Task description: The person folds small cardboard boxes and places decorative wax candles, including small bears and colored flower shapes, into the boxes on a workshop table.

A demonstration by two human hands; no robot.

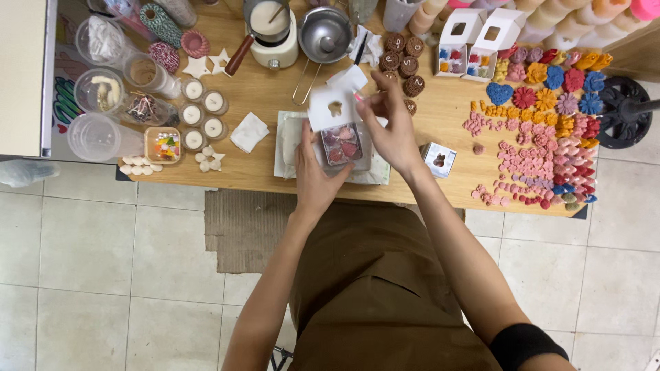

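Setting: pale floor tiles surround a wooden tabletop point(440, 117) seen from above, crowded with small craft pieces.
Box: a small white gift box point(342, 141) sits near the front edge, about midway along it, on a white cloth; its lid with a cut-out window stands tipped up at the back, so the red and pink moulded pieces inside show.
Left hand: the left hand point(313, 180) cups the box's near-left side with fingers curled against it, seemingly to steady it.
Right hand: the right hand point(393, 130) reaches over the box's right side, fingertips pinching the edge of the raised lid, apparently to keep it open or guide it.
Right end: rows of pink, red, orange and blue flower-shaped pieces point(543, 148) lie sorted by colour toward the right edge, likely so they are easy to pick from.
Back edge: a melting pot point(269, 27) with pale liquid and a metal strainer point(323, 34) stand near the back edge, away from the hands.
Left end: clear plastic cups point(100, 89) and small white tealight candles point(203, 113) cluster toward the left edge.
Nearby: brown round pieces point(402, 58) lie behind the right hand; another small windowed box point(438, 159) rests just right of it.
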